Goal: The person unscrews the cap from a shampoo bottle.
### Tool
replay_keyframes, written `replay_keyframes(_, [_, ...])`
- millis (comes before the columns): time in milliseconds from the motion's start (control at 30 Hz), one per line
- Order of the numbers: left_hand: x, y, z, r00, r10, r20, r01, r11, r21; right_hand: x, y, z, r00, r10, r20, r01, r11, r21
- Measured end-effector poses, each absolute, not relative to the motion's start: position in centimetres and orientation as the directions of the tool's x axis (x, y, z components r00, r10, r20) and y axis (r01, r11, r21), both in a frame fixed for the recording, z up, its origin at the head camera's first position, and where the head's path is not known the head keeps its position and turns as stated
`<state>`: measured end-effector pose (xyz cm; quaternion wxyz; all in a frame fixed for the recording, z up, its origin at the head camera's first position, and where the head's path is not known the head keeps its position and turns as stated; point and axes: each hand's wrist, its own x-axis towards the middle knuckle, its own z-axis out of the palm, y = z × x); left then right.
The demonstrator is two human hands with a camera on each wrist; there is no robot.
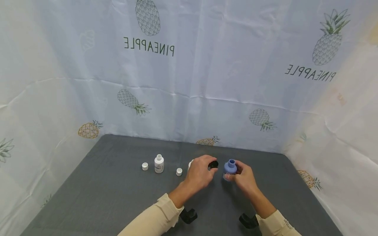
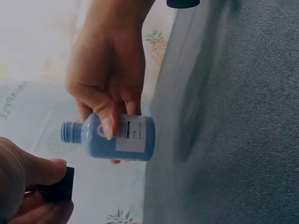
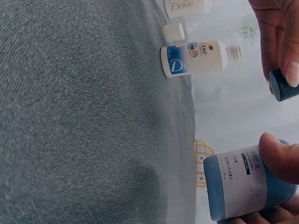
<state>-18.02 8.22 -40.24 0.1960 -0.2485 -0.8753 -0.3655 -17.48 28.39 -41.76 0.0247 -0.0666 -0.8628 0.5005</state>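
Observation:
My right hand [image 1: 245,179] grips a blue bottle [image 1: 229,168] by its body, thumb across the white label. The bottle's threaded neck [image 2: 71,132] is bare, with no cap on it. To the left of it, my left hand [image 1: 198,173] pinches a black cap [image 1: 214,164] between thumb and fingers. Cap and bottle neck are a short gap apart. In the left wrist view the bottle's base shows above the grey cloth. From the right wrist, the black cap [image 3: 283,86] appears held apart from the blue bottle [image 3: 247,182].
An uncapped white bottle [image 1: 158,164] stands left on the grey table [image 1: 124,193], beside a white cap [image 1: 145,166]. Another white cap [image 1: 179,171] lies near a second white bottle [image 3: 201,58], mostly hidden behind my left hand in the head view. Pineapple-print curtain [image 1: 189,72] surrounds the table.

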Motion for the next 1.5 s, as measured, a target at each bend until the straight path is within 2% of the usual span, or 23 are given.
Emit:
replay_keyframes(667, [-18.0,9.5,-41.6,-0.793,0.309,0.525,0.584,0.628,0.513,-17.8,28.4,-43.1,-0.989,0.142,-0.028,0.098,0.51,-0.855])
replay_keyframes(1500, [-18.9,10.7,-43.7,-0.851,0.328,0.409,0.508,0.709,0.489,-18.2,28.7,-44.0,-0.988,0.153,-0.016,0.09,0.491,-0.866])
